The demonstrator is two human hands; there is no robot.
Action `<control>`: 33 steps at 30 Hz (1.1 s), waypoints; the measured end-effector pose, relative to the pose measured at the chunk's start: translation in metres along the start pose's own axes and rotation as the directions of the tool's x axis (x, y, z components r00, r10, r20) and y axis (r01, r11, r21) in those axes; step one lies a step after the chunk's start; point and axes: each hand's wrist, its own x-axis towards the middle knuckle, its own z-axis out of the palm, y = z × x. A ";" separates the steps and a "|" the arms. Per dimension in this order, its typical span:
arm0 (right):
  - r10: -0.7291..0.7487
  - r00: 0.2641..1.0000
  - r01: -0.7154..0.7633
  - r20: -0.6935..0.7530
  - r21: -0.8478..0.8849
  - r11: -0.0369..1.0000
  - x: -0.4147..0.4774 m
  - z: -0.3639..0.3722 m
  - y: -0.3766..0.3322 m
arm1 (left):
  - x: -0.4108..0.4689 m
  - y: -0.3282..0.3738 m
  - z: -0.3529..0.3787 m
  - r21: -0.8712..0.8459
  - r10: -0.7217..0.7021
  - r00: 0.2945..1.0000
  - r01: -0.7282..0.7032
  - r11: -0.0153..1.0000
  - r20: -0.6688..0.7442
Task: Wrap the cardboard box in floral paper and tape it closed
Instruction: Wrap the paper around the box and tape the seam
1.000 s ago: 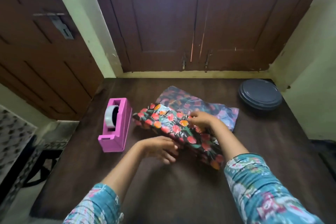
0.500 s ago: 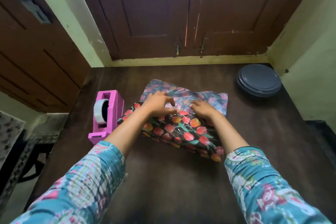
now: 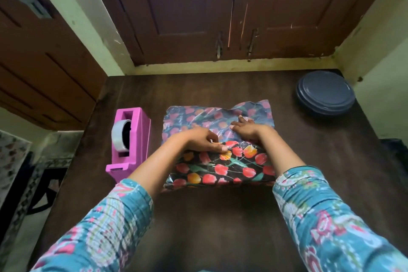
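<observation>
Floral paper (image 3: 220, 170) beneath both grips: left grip (image 3: 198, 141) pinched on its fold, right grip (image 3: 249, 129) flat, fingers straight

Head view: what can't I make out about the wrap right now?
The cardboard box: head view, fully covered by the floral paper; none of it shows.
The paper seam: head view, under the left hand and right hand; any tape there is hidden.
The left hand's grip: its knuckles hide the fingertips, so pinching or pressing is unclear.
The tape dispenser: the tape's free end is too small to see.
</observation>
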 end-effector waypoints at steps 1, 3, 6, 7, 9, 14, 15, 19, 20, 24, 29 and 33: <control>-0.005 1.000 0.005 -0.002 0.000 1.000 0.001 0.000 0.001 | 0.001 0.001 0.001 -0.007 0.005 1.000 -0.005 1.000 0.008; -0.015 1.000 0.015 -0.012 -0.006 1.000 0.002 0.001 0.002 | 0.002 0.003 0.002 -0.018 0.009 1.000 -0.008 1.000 0.020; -0.023 0.999 0.022 -0.043 -0.024 0.999 0.003 0.004 0.004 | 0.003 0.005 0.002 -0.015 0.014 1.000 -0.014 1.000 0.022; -0.024 0.998 0.023 -0.051 -0.027 0.999 0.003 0.005 0.004 | 0.004 0.005 0.002 -0.018 0.017 1.000 -0.017 1.000 0.026; -0.034 0.998 0.032 -0.059 -0.030 0.999 0.002 0.003 0.002 | 0.006 0.003 0.000 -0.027 0.023 0.999 -0.022 0.999 0.045; -0.020 1.000 0.020 0.012 -0.058 0.998 -0.001 -0.005 -0.004 | 0.009 0.003 -0.006 -0.052 -0.014 0.994 0.020 0.998 0.112; -0.010 1.000 0.011 0.017 -0.064 0.998 -0.001 -0.004 -0.006 | 0.010 -0.001 -0.008 -0.080 -0.022 0.992 0.033 0.996 0.127; -0.017 0.999 0.012 -0.036 -0.138 0.990 -0.003 0.003 -0.009 | 0.024 -0.016 -0.023 -0.327 -0.075 0.989 0.031 0.944 -0.124; -0.029 0.998 0.019 -0.060 -0.157 0.987 -0.005 0.002 -0.010 | 0.031 -0.020 -0.028 -0.313 -0.110 0.957 0.022 0.949 -0.269; -0.096 0.974 0.057 -0.204 -0.188 0.981 -0.019 -0.006 -0.016 | 0.064 -0.026 -0.042 -0.181 -0.200 0.811 0.118 0.976 -0.549; -0.327 0.883 0.269 -0.337 -0.207 0.941 -0.058 0.016 -0.034 | 0.089 -0.024 -0.046 -0.034 -0.235 0.864 0.246 0.969 -0.445; -0.382 0.862 0.307 -0.333 -0.255 0.917 -0.071 0.049 -0.039 | 0.092 -0.027 -0.050 -0.011 -0.221 0.869 0.241 0.971 -0.444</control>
